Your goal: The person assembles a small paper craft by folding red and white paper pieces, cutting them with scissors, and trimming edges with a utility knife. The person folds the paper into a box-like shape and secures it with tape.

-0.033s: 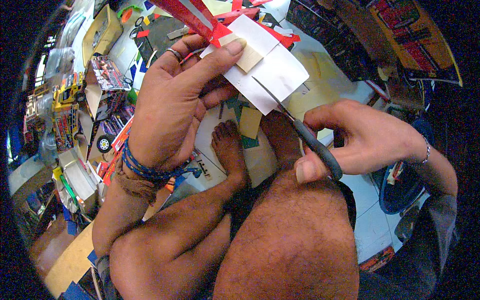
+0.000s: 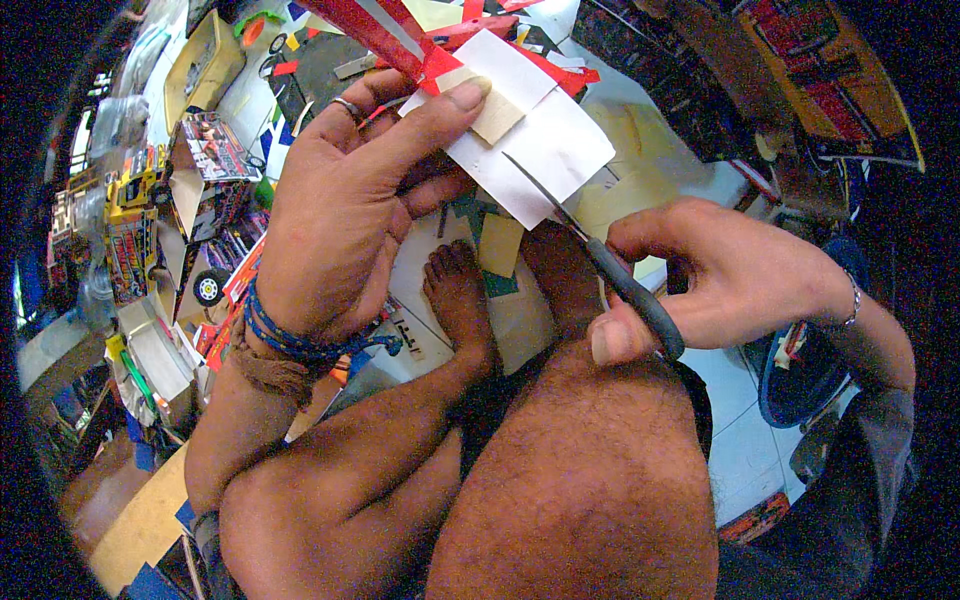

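Observation:
My left hand (image 2: 345,195) pinches a sheet of white paper (image 2: 565,150), its thumb pressing a small beige piece of card (image 2: 500,122) flat on top. A glossy red strip (image 2: 375,35) with a grey stripe runs up and left from the same pinch. Dark-handled scissors (image 2: 640,305) are in my right hand (image 2: 745,275), fingers and thumb at the handles. One slim blade lies across the lower edge of the paper, pointing toward the beige card; the other blade is hidden, apparently behind the sheet. Both hands are above my bent legs.
At left stand printed cardboard boxes (image 2: 215,150), a small black wheel with a white hub (image 2: 209,288) and a yellowish tray (image 2: 205,65). Coloured paper scraps litter the floor at the top. A yellow-and-red printed panel (image 2: 830,80) is at upper right, a dark blue sandal (image 2: 800,385) at right.

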`<state>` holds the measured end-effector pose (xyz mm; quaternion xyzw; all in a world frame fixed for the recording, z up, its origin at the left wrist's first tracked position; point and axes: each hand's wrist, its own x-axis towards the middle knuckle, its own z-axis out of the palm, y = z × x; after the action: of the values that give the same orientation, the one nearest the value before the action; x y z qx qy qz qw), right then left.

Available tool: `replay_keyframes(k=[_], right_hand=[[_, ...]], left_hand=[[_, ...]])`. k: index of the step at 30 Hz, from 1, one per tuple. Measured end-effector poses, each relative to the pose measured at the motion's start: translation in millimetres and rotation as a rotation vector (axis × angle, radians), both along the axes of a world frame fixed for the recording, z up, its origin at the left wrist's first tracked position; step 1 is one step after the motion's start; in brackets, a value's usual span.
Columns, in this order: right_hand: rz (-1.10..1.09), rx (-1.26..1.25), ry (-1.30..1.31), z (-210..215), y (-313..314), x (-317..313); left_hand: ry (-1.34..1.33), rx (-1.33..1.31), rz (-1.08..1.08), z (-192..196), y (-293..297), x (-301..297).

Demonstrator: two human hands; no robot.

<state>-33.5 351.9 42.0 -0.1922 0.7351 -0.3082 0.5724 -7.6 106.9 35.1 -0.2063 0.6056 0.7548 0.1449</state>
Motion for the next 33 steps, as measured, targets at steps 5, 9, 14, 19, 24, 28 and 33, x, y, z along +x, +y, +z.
replay_keyframes(k=[5,9,14,19,24,28,33], right_hand=[[0.005,-0.003,0.007,-4,1,-3],[0.024,-0.020,0.029,-7,0,-4],[0.034,-0.018,0.038,-8,-1,-3],[0.014,-0.008,0.004,-8,-2,-3],[-0.005,0.009,-0.012,-8,-2,-3],[0.019,-0.012,0.025,-12,-3,-4],[0.006,-0.002,0.004,-12,-3,-4]], left_hand=[[0.007,-0.041,-0.011,0,0,-4],[0.005,-0.046,-0.004,0,0,-4],[0.009,-0.019,0.015,-3,-1,-3],[0.023,-0.007,0.035,-7,-2,-4],[0.014,-0.009,0.014,-6,-3,-4],[0.028,-0.018,0.026,-7,-2,-3],[0.010,-0.036,0.031,-7,-3,-4]])
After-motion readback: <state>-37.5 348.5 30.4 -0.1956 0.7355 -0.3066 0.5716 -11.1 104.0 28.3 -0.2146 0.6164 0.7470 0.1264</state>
